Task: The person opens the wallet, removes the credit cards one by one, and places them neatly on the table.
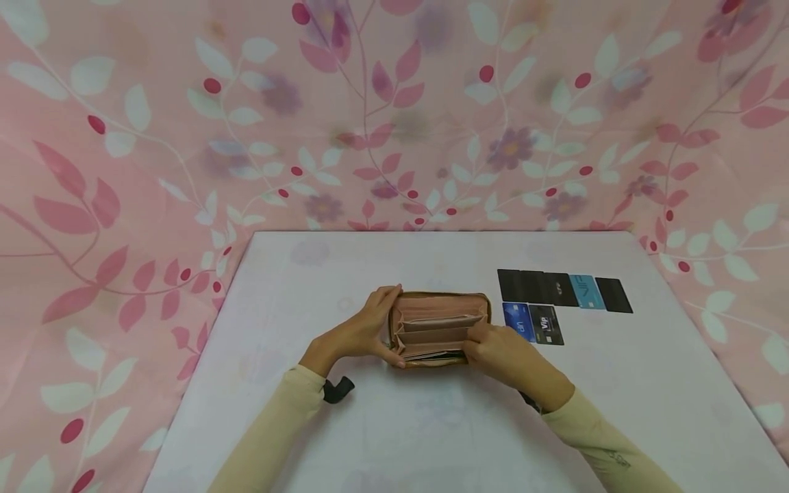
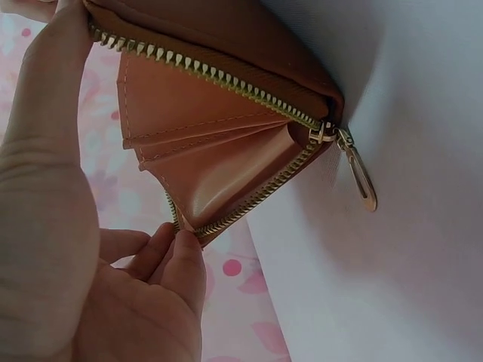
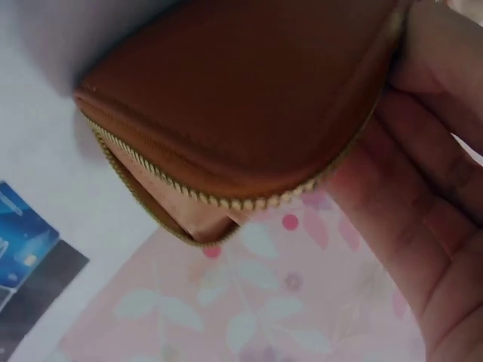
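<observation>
A brown zip-around wallet stands spread open on the white table, its pleated compartments facing up. My left hand grips its left end, thumb at the near edge and fingers at the far edge. In the left wrist view a metal zipper pull hangs from that end. My right hand holds the near right edge of the wallet, fingertips at the front compartment. Thin edges of cards or papers show in that compartment. The right wrist view shows the wallet's smooth outer side; some right fingertips are hidden behind it.
Right of the wallet lies a row of black cards with a light blue VIP card among them. Below that row are a blue card and a black Vip card. A pink floral cloth hangs behind the table.
</observation>
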A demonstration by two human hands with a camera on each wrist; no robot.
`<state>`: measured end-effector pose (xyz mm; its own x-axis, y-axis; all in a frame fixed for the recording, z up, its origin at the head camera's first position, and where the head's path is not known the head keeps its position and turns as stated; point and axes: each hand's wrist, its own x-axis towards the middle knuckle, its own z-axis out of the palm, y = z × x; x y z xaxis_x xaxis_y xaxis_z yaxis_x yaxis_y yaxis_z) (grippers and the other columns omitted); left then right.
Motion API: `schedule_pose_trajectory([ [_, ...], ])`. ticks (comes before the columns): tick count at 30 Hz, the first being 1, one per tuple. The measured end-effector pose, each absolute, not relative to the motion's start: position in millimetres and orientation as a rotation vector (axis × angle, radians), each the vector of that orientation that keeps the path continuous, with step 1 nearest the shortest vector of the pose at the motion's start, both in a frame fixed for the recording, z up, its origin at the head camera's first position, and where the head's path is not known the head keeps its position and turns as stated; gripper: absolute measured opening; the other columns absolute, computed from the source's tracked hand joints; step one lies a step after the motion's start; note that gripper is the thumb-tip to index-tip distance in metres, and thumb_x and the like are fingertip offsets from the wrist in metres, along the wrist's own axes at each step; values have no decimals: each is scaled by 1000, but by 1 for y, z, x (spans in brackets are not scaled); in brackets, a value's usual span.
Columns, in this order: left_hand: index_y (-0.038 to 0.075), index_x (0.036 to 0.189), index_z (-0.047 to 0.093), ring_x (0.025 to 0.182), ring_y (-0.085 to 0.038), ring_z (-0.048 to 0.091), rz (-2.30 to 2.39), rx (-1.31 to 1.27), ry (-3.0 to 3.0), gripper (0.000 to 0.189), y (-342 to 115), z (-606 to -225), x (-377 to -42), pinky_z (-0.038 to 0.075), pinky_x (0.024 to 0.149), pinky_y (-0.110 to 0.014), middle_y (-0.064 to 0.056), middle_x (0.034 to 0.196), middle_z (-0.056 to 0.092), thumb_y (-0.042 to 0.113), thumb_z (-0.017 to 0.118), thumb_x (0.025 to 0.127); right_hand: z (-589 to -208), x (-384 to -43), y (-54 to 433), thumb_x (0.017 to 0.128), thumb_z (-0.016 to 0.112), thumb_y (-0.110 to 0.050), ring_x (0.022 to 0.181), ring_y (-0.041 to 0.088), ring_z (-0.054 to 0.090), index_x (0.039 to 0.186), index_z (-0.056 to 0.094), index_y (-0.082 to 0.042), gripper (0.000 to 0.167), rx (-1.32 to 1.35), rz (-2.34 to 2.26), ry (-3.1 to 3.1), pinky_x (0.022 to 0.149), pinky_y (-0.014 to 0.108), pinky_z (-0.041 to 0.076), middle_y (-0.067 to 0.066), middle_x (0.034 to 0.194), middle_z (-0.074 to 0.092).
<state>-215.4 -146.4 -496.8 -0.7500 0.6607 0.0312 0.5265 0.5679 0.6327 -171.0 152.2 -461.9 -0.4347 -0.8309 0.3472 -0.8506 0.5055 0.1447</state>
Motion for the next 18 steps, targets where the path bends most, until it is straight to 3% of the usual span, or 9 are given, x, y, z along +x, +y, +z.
schedule_pose_trajectory([
  [8, 10, 157, 2, 140, -17, 16, 971, 964, 2575, 139, -148, -498, -216, 32, 110, -40, -6, 154, 13, 67, 81, 58, -460, -171, 155, 63, 84, 1, 56, 9, 47, 68, 67, -10, 21, 1382, 184, -2319, 47, 19, 41, -1, 66, 49],
  [18, 10, 157, 2, 139, -18, 18, 987, 1021, 2576, 139, -148, -500, -216, 33, 110, -40, -7, 154, 14, 67, 81, 59, -443, -166, 174, 65, 74, 1, 62, 9, 55, 76, 72, -6, 14, 1309, 478, -2231, 51, 20, 47, 0, 76, 60],
])
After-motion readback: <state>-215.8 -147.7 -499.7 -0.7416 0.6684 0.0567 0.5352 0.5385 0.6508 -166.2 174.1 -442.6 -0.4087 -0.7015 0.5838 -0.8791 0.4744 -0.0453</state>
